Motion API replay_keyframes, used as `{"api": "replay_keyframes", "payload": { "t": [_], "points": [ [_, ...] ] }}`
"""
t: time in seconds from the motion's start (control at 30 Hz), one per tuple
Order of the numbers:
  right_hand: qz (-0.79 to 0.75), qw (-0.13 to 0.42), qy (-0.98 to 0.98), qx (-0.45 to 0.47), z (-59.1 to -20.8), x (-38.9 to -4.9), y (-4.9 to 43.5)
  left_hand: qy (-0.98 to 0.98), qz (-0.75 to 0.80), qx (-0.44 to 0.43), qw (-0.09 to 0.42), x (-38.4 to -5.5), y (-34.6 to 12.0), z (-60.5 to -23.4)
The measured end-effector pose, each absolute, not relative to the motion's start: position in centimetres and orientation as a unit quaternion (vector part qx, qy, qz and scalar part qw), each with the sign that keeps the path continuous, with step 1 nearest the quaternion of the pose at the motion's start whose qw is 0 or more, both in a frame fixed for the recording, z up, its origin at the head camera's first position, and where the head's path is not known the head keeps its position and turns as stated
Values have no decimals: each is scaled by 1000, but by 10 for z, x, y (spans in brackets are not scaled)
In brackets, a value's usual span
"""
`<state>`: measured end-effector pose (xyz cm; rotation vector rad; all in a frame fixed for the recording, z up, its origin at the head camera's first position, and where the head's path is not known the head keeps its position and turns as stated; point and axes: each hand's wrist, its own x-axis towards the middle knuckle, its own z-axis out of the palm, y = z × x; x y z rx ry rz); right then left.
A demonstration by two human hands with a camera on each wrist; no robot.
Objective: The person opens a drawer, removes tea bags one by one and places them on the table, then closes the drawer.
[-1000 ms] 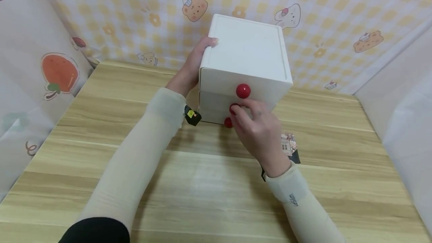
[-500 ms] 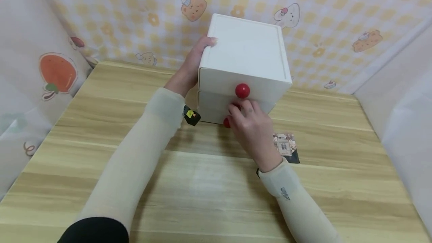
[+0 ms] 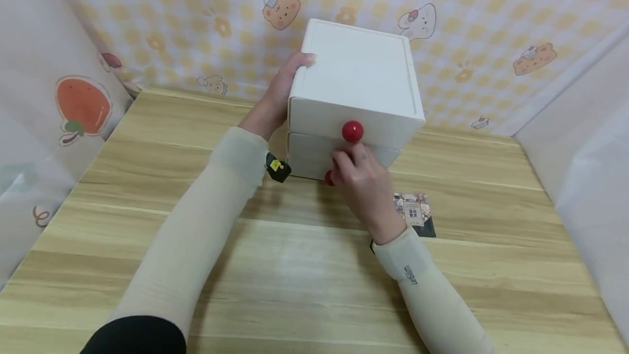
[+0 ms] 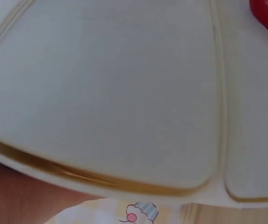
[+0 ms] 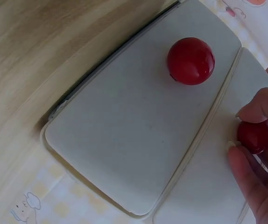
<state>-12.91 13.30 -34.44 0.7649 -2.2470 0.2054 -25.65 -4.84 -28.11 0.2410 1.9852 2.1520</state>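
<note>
Right hand point(image 3: 366, 184) has shifted a bit left over the last second — fingers now hide the middle knob point(image 5: 255, 138) from the head view, and more of the card point(image 3: 415, 213) shows. Right wrist view confirms it: thumb and fingers pinch that knob. Left hand point(image 3: 280, 89) holds the box point(image 3: 361, 67) by its left side, thumb over the top edge, fingers out of sight. Box sits upright on the counter point(image 3: 295, 277) — no gap visible at the middle drawer point(image 5: 199, 182). My read: grip's set, box braced, drawer probably shut.
</note>
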Motion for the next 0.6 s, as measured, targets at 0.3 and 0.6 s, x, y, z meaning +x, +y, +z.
{"api": "replay_keyframes", "payload": {
  "t": [0.3, 0.6],
  "points": [
    [88, 372, -874, 301, -343, -119, 132, 665, 735, 75, 114, -257, -49, -278],
    [92, 348, -880, 309, -340, -104, 134, 679, 717, 89, 128, -257, -52, -277]
  ]
}}
